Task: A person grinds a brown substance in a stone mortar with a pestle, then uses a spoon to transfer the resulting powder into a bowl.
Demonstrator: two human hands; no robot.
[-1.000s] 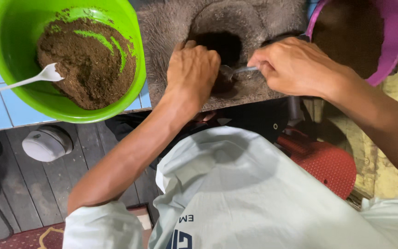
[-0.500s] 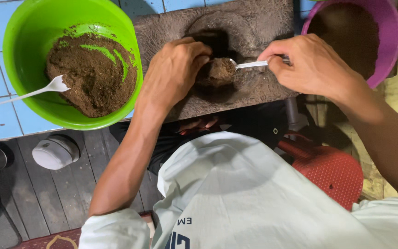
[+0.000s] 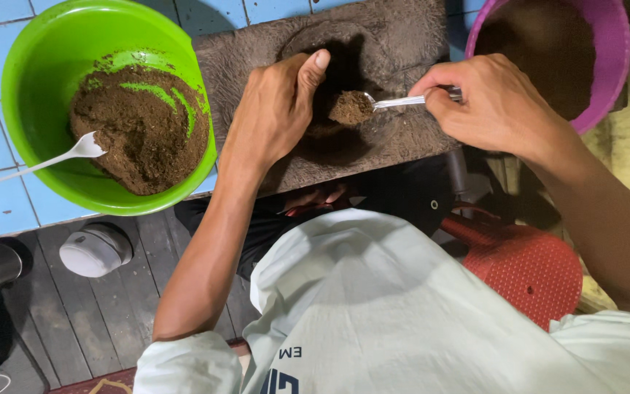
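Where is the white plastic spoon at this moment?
In the head view, the white plastic spoon is at the left, lying in the green bowl with its tip in the brown mixture, apart from both hands.

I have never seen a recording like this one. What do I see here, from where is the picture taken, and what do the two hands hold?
The picture comes from a camera worn on a person's head, looking down, so you see that person's own two bare arms and pale shirt from above. There is no machine.

The right hand holds a metal spoon loaded with a brown, crumbly mixture. The left hand rests on a grey wooden board, its thumb raised beside the spoon's bowl, over a round dark hollow in the board. It holds nothing that I can see.

To the left stands a green bowl with more of the brown mixture and a white plastic spoon lying in it. To the right is a purple bowl with dark contents. Below, a red plastic stool shows beside the person.
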